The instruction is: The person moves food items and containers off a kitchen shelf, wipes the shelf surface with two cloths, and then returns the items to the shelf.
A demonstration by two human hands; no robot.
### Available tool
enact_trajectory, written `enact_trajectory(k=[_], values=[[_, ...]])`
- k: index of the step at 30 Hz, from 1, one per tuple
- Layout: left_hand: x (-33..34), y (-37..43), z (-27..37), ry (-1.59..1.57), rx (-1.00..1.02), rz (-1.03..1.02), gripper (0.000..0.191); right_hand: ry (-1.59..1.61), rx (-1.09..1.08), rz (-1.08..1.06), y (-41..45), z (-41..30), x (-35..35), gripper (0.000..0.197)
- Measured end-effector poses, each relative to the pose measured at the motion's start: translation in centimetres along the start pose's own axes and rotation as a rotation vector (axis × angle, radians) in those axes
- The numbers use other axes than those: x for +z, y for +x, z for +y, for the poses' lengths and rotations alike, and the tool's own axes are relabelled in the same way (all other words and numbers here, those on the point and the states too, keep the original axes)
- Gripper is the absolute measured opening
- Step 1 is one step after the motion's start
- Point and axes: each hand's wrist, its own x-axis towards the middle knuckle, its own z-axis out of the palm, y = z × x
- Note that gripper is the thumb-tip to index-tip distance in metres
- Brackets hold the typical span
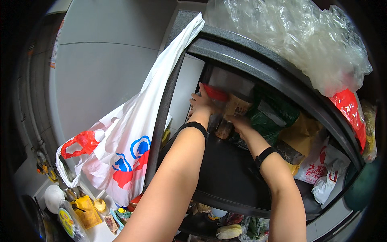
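Both arms reach onto a black shelf [232, 172] of a dark rack. My left hand [201, 101] is at a clear container with a red lid [215, 92], its fingers spread over the near left side; whether it grips is hard to see. My right hand [240, 122], blurred, is at a clear jar [223, 128] with brown contents; its fingertips are partly hidden. Just behind stands a dark-lidded jar [239, 104] with a tan label. To the right of the jars lies a dark green plastic bag [266, 116].
A white plastic bag [130, 145] hangs from the rack's left corner. Clear plastic bags [287, 39] are heaped on top. Brown paper [299, 133] and a white printed bag [311, 166] lie on the shelf's right. Below are a napa cabbage [229, 232] and a yellow tray [87, 211].
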Motion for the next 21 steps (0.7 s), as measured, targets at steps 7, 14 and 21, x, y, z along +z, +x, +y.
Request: enact_trajectory(k=[7, 14, 21], values=[[-0.3, -0.2, -0.3, 0.05, 0.037, 0.024, 0.144, 0.003, -0.04, 0.076, 2.5, 1.5, 2.2, 0.074], [-2.4, -1.1, -0.7, 0.001, 0.048, -0.038, 0.139, -0.119, -0.044, 0.162, 1.8, 1.5, 3.3, 0.082], [-2.9, -1.7, -0.6, -0.028, 0.055, -0.056, 0.133, -0.032, -0.117, 0.305, 1.1, 1.5, 3.7, 0.101]])
